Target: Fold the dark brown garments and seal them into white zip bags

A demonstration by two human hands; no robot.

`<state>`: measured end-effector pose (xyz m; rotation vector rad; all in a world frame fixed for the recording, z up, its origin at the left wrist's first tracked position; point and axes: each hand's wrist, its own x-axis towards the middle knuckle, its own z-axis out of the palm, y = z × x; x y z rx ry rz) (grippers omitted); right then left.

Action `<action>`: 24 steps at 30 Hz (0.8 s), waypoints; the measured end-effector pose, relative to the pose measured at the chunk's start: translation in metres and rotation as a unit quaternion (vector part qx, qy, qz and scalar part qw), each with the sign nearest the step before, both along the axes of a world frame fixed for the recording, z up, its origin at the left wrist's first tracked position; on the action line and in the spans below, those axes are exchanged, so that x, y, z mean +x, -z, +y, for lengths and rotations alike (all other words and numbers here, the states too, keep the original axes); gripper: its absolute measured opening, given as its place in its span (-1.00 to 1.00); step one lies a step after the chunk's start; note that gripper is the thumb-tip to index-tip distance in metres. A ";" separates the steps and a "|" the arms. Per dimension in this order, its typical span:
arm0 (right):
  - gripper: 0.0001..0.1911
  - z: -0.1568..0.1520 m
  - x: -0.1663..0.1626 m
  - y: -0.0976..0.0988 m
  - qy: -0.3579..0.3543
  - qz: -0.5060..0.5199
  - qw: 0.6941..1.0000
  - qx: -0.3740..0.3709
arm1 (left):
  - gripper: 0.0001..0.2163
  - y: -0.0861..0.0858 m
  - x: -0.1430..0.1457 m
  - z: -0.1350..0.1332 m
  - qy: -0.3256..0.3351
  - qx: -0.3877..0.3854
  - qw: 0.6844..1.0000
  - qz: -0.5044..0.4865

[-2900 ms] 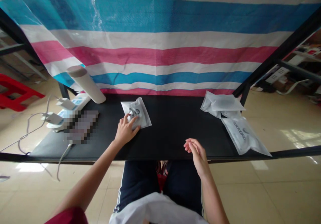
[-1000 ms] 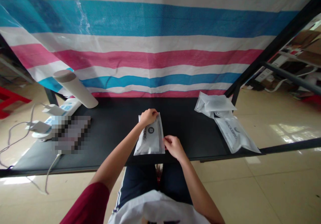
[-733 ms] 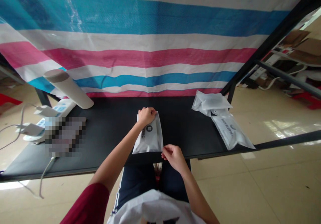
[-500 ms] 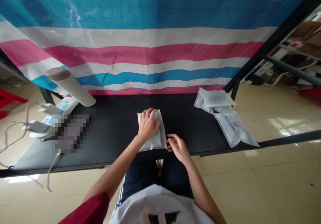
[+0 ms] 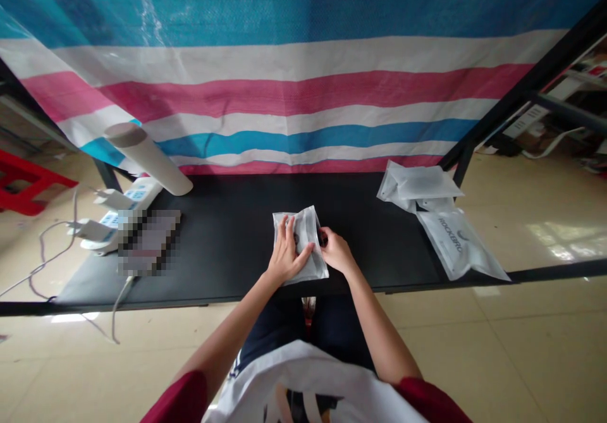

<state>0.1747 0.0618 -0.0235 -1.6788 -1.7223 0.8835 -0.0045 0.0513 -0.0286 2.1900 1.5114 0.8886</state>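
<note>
1. The bag [image 5: 307, 227] is white and a little see-through. It lies on the black table [image 5: 227, 239], right in front of me, close to the near edge.
2. My left hand [image 5: 285, 253] is on top of it, palm down, with fingers spread wide and the thumb stuck out toward the right side. Some dark print peeks out beside my fingers.
3. My right hand [image 5: 336, 251] is at the bag's right edge. Its fingers are curled in and narrow. A small dark bit [image 5: 324, 238] shows by the fingertips. I cannot tell what it is, or if I am pinching it, or pinching the bag.
4. I think this is the step where one hand pins the bag down and the other works at its side.
5. To me, the next move calls for a flat, steady left hand, so the bag does not slide, and a small, soft touch from the right. The bag looks thin, so a hard tug could crumple it.
6. Well off to my right are more bags [image 5: 427, 183], piled up, and a printed bag [image 5: 455, 243] just beside them.
7. Far to my left are a bottle [image 5: 152, 160], a power strip [image 5: 107, 233] and a blurred flat thing [image 5: 149, 243].
8. A striped sheet [image 5: 284, 88] hangs behind it all.
</note>
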 end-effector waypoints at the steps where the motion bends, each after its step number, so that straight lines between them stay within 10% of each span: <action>1: -0.59 0.001 -0.002 -0.001 -0.002 -0.013 1.000 0.000 | -0.25 0.000 0.001 0.000 0.005 -0.002 1.000 0.002; 8: -0.79 0.000 0.013 -0.006 0.055 0.072 0.996 -0.006 | -0.25 0.004 0.005 0.000 -0.012 -0.006 0.999 0.034; 15: -0.69 -0.025 0.053 -0.019 0.186 0.316 0.930 -0.031 | -0.36 0.001 0.012 0.001 -0.010 -0.025 0.989 0.147; 24: -0.63 -0.036 0.045 -0.046 0.203 0.358 0.911 0.026 | -0.41 0.003 0.016 0.003 -0.008 -0.004 0.987 0.158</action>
